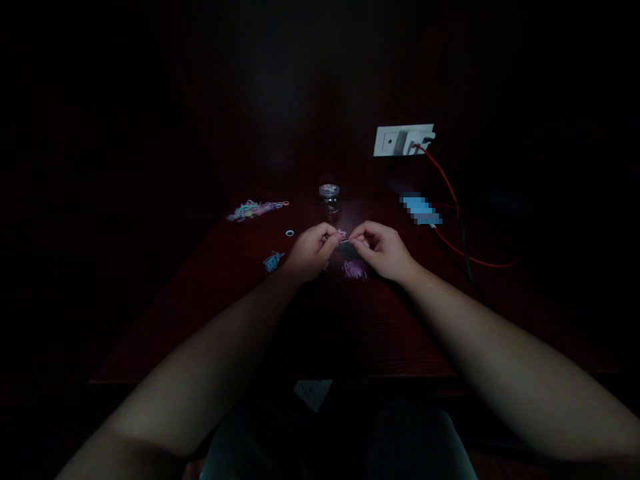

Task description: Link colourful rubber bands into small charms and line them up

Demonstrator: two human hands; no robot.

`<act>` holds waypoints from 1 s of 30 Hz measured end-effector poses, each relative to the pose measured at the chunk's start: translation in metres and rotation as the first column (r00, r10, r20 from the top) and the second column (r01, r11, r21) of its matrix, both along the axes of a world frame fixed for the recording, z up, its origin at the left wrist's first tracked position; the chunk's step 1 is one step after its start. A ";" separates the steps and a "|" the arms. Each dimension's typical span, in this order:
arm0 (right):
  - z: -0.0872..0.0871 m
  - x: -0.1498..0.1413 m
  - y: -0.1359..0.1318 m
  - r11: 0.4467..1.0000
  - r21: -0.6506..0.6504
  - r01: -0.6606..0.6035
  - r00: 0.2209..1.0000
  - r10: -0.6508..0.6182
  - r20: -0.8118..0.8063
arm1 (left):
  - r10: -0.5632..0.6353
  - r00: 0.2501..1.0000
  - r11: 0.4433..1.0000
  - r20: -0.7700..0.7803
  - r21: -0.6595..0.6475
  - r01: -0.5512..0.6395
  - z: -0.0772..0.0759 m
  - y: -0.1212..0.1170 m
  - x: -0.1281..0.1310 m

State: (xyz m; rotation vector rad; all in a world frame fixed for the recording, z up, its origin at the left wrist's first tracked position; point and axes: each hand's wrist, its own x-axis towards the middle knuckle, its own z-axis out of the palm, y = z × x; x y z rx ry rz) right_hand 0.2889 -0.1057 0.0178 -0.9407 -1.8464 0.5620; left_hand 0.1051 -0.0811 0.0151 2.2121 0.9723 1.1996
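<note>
My left hand (314, 252) and my right hand (383, 250) meet over the middle of the dark red table, fingers pinched. A thin pale elastic band (345, 241) appears stretched between the fingertips; its details are too small to tell. Just behind them shows a little pinkish-white bit (343, 233). Below the fingertips lies a grey, finely striped patch (349, 251) that I cannot identify. Nearer to me is a pile of purple elastic bands (355, 269). Left of my left hand lie a blue pile of bands (273, 261) and a single light-blue band (290, 233).
A mixed pile of coloured bands (255, 211) lies at the back left. Behind my hands stands a clear lidded jar (329, 199). At the right, a blurred-out blue device (421, 209) connects to a red cable (445, 175) from the wall socket (390, 141). The surroundings are very dark.
</note>
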 end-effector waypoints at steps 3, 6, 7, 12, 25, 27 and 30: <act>-0.001 0.000 0.001 1.000 -0.028 -0.006 1.000 0.005 -0.025 | -0.023 1.000 1.000 0.011 -0.005 0.023 -0.002 0.000 -0.001; -0.001 0.000 0.001 0.999 -0.034 -0.009 0.999 0.008 -0.034 | -0.044 0.999 0.999 0.001 -0.013 0.044 -0.005 0.001 -0.001; -0.001 0.000 0.000 0.999 -0.035 -0.012 0.999 0.010 -0.036 | -0.044 0.999 0.999 -0.002 -0.009 0.044 -0.006 0.002 0.000; 0.001 0.001 -0.002 1.000 -0.022 -0.016 1.000 0.016 -0.014 | -0.041 0.999 0.999 0.005 0.012 0.041 -0.006 0.001 0.001; 0.007 0.000 -0.002 0.999 0.011 -0.032 0.996 0.033 -0.085 | -0.074 0.997 0.996 -0.017 0.040 0.075 -0.005 0.000 0.003; 0.006 0.000 -0.001 1.000 -0.002 -0.025 0.995 0.024 -0.101 | -0.083 0.996 0.995 -0.011 0.057 0.084 -0.005 0.001 0.003; 0.004 0.002 0.002 1.000 0.015 -0.027 0.989 0.029 -0.145 | -0.082 0.997 0.992 -0.004 0.094 0.082 -0.006 0.002 0.002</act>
